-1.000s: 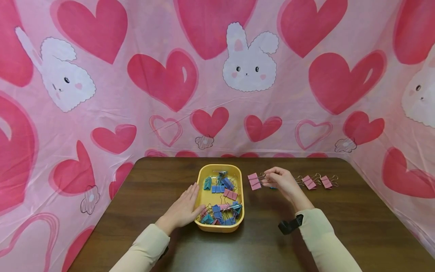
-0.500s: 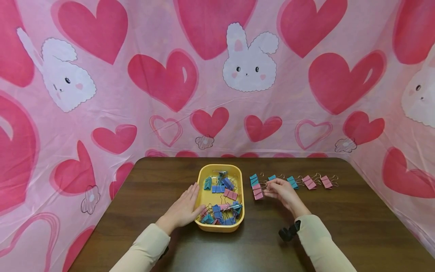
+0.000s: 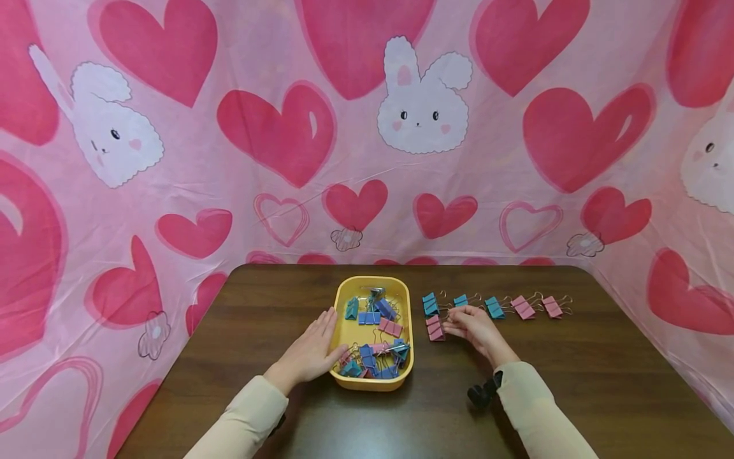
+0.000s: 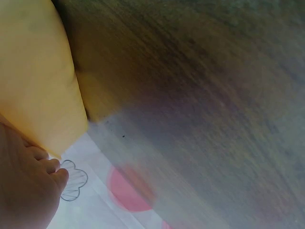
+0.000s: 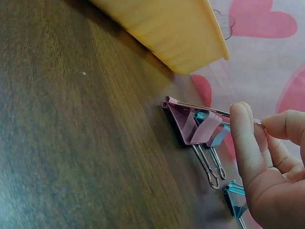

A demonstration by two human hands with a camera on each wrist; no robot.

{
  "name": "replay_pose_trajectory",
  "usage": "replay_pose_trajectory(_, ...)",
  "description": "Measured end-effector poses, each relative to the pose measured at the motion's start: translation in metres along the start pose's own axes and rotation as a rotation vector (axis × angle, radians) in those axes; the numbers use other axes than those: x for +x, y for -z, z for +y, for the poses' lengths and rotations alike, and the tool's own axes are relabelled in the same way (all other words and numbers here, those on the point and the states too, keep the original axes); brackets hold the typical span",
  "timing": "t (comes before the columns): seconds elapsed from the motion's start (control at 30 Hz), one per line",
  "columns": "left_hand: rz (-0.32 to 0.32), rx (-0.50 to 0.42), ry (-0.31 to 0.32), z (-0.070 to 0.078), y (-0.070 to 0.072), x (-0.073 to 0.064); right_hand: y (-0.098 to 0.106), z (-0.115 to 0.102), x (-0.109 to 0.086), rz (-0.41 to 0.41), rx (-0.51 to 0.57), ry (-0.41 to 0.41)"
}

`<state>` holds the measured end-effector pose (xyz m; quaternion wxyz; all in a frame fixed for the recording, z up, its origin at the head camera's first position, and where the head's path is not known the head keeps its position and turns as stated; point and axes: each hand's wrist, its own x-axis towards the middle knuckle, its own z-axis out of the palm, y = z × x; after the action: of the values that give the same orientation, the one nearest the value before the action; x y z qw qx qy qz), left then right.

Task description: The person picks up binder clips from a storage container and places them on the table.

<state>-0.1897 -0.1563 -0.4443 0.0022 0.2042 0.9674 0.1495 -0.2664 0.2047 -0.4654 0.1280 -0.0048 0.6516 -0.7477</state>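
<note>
A yellow tray [image 3: 373, 385] holds several blue, teal and pink binder clips. My left hand [image 3: 306, 352] rests on the tray's left side with fingers straight and the thumb over the rim. To the right of the tray, my right hand [image 3: 477, 330] pinches a wire handle of a pink binder clip [image 3: 434, 329]. In the right wrist view that pink clip [image 5: 205, 131] sits low at the table, thumb and fingers on its upper handle. A teal binder clip [image 3: 430, 305] lies just behind it. The left wrist view shows only curled-looking fingertips [image 4: 50, 167] by the tray wall.
Along the back right runs a row of binder clips: a partly hidden teal one [image 3: 460, 299], another teal one [image 3: 494, 308], then a pink one [image 3: 522, 307] and a last pink one [image 3: 552, 306]. Behind the brown table [image 3: 516, 408] hangs a pink heart-patterned cloth [image 3: 487, 159].
My right hand has brought the pink binder clip toward the front of the table, from over the row to just in front of the leftmost teal clip. The left hand has stayed put.
</note>
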Motion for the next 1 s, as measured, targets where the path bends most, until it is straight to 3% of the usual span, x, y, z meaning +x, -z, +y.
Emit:
replay_pose_trajectory(0.47,0.001,0.005,-0.013,0.0,0.0,0.0,-0.001,0.002,0.001,0.022,0.016,-0.004)
replay_pose_trajectory(1.0,0.006,0.004,-0.008,-0.001,-0.001,0.0,0.012,-0.025,-0.005,-0.032,-0.227,0.076)
